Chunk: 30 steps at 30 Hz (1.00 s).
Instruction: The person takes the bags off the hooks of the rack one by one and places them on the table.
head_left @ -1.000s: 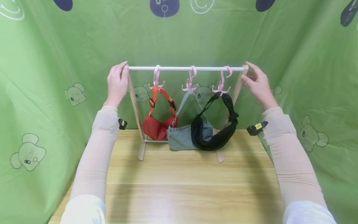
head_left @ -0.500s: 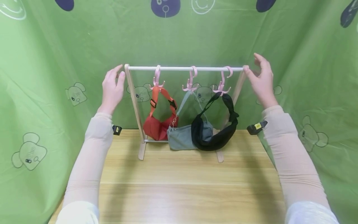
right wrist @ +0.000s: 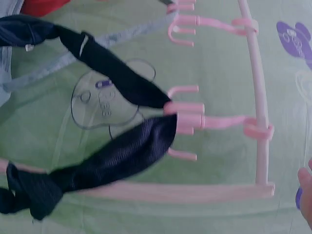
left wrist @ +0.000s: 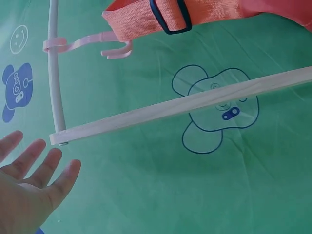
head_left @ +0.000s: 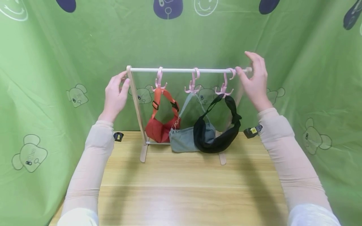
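At ten o'clock in the head view, left hand [head_left: 115, 95] released, fingers loosely extended, just beside the end of the wooden rack [head_left: 137, 108]. At two, right hand [head_left: 255, 83] likewise released, thumb and fingers spread wide, near the opposite end. Hung by straps from pink hooks [head_left: 159, 79] on the white rod [head_left: 176, 70]: black bag [head_left: 217, 147] at four, partly covering grey bag [head_left: 183, 140] at six; red bag [head_left: 159, 133] at eight. Contents hidden. Farthest, green printed curtain [head_left: 181, 40] behind.
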{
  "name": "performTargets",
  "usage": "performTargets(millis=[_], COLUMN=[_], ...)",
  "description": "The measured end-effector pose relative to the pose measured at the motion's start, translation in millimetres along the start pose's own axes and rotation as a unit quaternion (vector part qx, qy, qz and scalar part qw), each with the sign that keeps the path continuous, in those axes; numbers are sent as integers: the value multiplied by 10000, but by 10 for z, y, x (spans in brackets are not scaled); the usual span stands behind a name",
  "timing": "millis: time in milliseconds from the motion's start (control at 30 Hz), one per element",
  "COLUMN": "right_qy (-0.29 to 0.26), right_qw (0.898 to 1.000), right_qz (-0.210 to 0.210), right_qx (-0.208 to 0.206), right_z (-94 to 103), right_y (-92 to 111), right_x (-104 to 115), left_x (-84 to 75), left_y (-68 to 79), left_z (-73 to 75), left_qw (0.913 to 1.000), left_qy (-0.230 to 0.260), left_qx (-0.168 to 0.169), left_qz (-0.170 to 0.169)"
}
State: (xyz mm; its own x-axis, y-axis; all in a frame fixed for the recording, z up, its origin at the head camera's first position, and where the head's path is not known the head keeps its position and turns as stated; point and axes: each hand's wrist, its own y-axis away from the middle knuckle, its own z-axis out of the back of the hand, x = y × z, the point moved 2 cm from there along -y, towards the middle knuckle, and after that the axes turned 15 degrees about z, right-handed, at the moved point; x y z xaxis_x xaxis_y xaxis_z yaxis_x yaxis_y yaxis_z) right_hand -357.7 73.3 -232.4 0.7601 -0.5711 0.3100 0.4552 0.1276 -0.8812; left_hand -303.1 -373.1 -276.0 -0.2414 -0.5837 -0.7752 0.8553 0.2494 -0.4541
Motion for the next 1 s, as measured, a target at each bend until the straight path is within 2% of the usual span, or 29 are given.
performTargets(millis=[133, 200, 367, 533, 767, 1000], right_qy=[-156, -273, -453, -588, -890, -1555], right_qw=[9998, 9994, 9984, 9956, 9875, 9775], right_qz=[117, 147, 313, 733, 1300, 1419], right_qx=[80, 128, 146, 7, 96, 166], right_z=[-101, -152, -309, -518, -820, -1179], right_y=[29, 45, 100, 180, 317, 481], right_x=[102, 156, 235, 274, 407, 510], left_x=[-59, -91, -161, -219, -327, -420], left_y=[-65, -117, -278, -434, -576, -680], left_z=[13, 23, 42, 12, -111, -249], left_qw=[9987, 9980, 9946, 9882, 9798, 9734], left_qy=[-241, -324, -728, -1097, -1513, -1697], left_qx=[-29, 41, 414, 789, 999, 1350], left_qz=[-454, -550, -608, -723, -838, -743])
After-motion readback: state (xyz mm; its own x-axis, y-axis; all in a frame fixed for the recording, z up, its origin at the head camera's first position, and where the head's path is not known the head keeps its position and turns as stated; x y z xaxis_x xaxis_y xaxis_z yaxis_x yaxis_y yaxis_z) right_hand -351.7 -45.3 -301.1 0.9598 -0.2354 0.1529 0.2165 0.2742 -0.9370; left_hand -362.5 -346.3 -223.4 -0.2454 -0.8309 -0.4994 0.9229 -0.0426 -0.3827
